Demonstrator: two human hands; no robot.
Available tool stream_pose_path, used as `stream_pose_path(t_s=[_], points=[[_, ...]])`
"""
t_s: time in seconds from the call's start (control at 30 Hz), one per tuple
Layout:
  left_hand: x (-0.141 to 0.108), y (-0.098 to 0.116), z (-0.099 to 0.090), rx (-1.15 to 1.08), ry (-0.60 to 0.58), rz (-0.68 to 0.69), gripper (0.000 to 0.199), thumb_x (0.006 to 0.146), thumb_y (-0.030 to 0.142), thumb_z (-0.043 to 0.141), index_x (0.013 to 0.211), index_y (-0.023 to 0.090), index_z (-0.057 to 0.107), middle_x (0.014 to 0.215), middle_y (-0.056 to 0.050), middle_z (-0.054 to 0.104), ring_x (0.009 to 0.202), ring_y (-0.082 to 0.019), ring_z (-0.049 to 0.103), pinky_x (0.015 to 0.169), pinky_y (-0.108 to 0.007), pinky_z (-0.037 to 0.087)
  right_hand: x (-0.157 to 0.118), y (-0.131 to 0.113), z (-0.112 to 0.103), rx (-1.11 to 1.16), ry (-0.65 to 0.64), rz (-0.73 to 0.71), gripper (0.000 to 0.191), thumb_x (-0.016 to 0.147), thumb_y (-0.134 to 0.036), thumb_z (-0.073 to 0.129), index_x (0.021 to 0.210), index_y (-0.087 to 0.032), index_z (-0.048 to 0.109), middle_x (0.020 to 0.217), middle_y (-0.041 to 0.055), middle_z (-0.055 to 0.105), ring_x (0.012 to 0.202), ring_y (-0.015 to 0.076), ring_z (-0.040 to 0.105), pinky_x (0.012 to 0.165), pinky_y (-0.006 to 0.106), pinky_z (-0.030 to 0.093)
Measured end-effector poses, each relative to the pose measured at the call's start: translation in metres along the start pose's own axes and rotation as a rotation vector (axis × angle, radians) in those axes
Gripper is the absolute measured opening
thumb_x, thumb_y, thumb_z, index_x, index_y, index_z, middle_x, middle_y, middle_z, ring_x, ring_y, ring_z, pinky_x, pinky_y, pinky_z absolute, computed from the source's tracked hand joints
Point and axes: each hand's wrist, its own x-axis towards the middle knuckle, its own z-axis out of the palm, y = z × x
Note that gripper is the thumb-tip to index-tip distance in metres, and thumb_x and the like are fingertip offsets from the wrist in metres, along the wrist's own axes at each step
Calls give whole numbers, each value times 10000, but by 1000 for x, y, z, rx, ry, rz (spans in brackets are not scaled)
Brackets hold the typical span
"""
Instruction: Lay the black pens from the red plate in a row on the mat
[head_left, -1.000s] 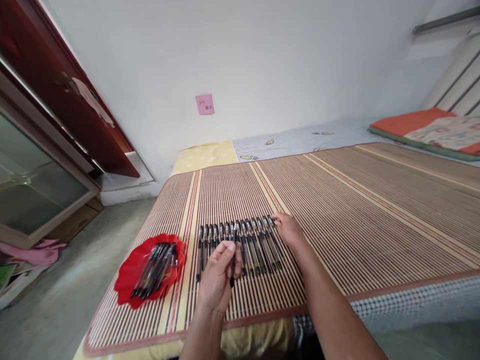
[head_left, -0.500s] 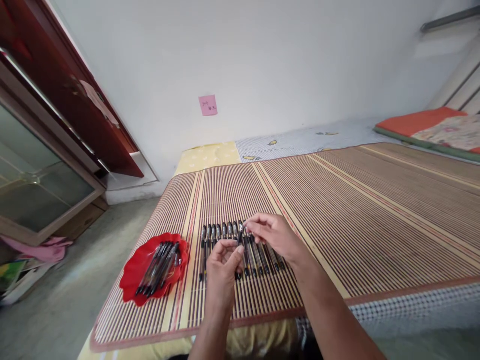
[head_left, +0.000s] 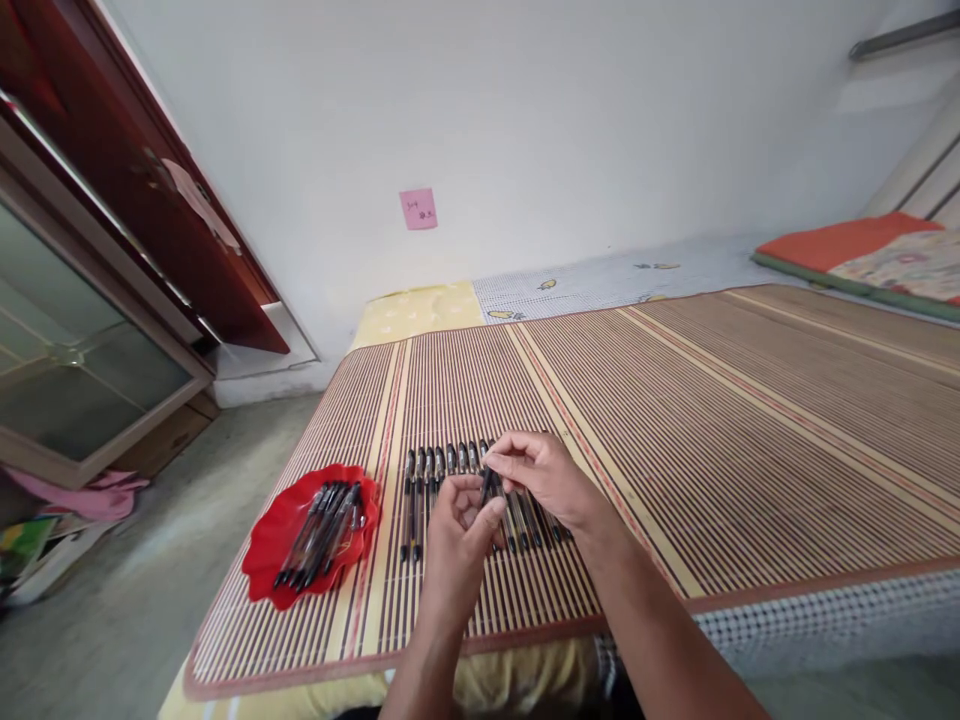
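Note:
Both hands meet above a row of pens (head_left: 410,515) with clear barrels and black ends, laid side by side on a striped bamboo mat (head_left: 660,430). Along the far end of this row runs a line of short black pieces that look like pen caps (head_left: 440,460). My left hand (head_left: 463,525) is closed around a pen (head_left: 487,487), its black end showing between thumb and fingers. The fingertips of my right hand (head_left: 534,470) pinch the upper end of that same pen. Part of the row is hidden behind my hands.
To the left, a red scalloped dish (head_left: 262,535) holds several more pens (head_left: 319,535). The mat lies on a bed against a white wall carrying a pink note (head_left: 418,208). Folded bedding (head_left: 847,245) is at the far right; a dark red door (head_left: 150,170) stands left.
My right hand's fingertips have closed in on the pen's upper end. The left hand has shifted slightly to the right. The dish and row look unchanged.

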Motion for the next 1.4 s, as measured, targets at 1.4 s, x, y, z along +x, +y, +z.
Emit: stream_pose_path(t_s=[1.4], points=[[-1, 0, 1, -105, -234, -214, 365, 849, 516, 696, 827, 174, 573, 589, 66, 528, 397, -37, 338, 400, -182, 205, 4, 5, -19, 216, 107, -7, 218, 783, -309, 784, 951, -171, 761, 813, 27, 702, 610, 87, 548, 546, 220, 433]])
